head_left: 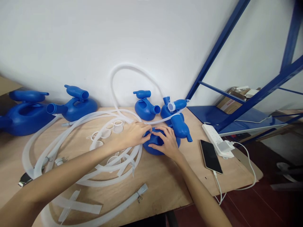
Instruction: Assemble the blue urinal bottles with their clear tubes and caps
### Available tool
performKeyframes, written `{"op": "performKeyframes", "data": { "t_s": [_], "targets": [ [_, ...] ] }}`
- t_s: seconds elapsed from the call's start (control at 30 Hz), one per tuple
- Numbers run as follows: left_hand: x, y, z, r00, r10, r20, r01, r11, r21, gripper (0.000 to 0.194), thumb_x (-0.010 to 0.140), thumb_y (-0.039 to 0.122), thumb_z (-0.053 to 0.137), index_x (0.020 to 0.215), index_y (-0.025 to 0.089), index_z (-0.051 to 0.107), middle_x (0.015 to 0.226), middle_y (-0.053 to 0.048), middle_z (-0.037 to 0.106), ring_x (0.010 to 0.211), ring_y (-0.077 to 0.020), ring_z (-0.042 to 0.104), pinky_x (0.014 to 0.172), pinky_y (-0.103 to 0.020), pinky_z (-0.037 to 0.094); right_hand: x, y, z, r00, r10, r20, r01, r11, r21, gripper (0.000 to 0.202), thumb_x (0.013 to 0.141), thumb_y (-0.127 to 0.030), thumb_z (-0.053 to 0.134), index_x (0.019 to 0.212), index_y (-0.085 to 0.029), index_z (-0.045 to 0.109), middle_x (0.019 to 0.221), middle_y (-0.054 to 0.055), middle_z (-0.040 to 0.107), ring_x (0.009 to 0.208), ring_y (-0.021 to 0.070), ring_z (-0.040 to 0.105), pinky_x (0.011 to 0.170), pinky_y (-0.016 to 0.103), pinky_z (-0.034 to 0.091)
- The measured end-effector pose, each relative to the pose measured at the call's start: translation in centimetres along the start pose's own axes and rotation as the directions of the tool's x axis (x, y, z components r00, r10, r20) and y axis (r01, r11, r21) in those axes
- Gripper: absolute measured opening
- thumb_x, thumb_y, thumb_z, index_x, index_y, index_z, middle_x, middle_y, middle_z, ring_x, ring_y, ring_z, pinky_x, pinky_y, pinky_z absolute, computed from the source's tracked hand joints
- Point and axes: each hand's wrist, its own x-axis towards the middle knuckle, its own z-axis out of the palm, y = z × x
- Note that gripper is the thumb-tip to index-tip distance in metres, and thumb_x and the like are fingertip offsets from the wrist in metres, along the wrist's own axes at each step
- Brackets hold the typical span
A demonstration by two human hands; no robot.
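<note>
No text, label, brand, number or sign can be read anywhere in the frame. The blue plastic bottle [148, 145] at the centre shows no legible lettering. At the right, the smartphone [211, 157] has a dark screen, and any print on the white power strip [211, 133] or the cardboard box [228, 104] is too small to read.

Rounded, squat blue plastic container [151, 149], lying on the light-brown wooden counter [169, 183]. Partly covered from above, with a darker hollow showing on the upper side. At right, a smaller blue plastic cylinder [180, 127] with a narrow tip; attached or merely touching, unclear.
</note>
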Motion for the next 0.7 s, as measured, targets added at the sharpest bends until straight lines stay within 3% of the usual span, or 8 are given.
{"op": "performKeyframes", "data": {
  "t_s": [0.23,0.4,0.7],
  "targets": [
    [0.2,-0.2,0.7,0.996,0.059,-0.070,-0.060,0.998,-0.014,0.013,0.097,0.020,0.054,0.095,0.020,0.067,0.089,-0.004,0.075,0.078,-0.0202,0.069,0.070,-0.031,0.046,0.1,0.1,-0.4,1.000,0.007,0.027,-0.008,0.999,0.041,0.043,0.085,-0.059,0.078,0.115,-0.028,0.076,0.131,0.007,0.072,0.122,0.0309,0.058,0.104,0.047,0.046],
    [0.4,-0.3,1.0,0.986,0.096,-0.137,-0.108,0.990,-0.087,0.013,0.094,0.018,0.054,0.088,0.019,0.066,0.086,-0.004,0.073,0.074,-0.0178,0.067,0.067,-0.030,0.045,0.1,0.2,-0.5,0.997,0.012,0.071,-0.014,0.999,0.034,0.045,0.085,-0.058,0.079,0.120,-0.030,0.076,0.132,0.006,0.072,0.123,0.0310,0.058,0.104,0.048,0.046],
    [0.5,-0.2,1.5,0.949,0.133,-0.286,-0.159,0.985,-0.069,0.014,0.086,0.017,0.053,0.075,0.019,0.060,0.073,-0.002,0.069,0.066,-0.0167,0.063,0.062,-0.028,0.044,0.0,0.4,-0.4,0.999,-0.029,0.039,0.028,0.999,0.030,0.043,0.089,-0.060,0.073,0.119,-0.029,0.076,0.131,0.007,0.072,0.122,0.0309,0.057,0.103,0.048,0.045]
  ]
}}
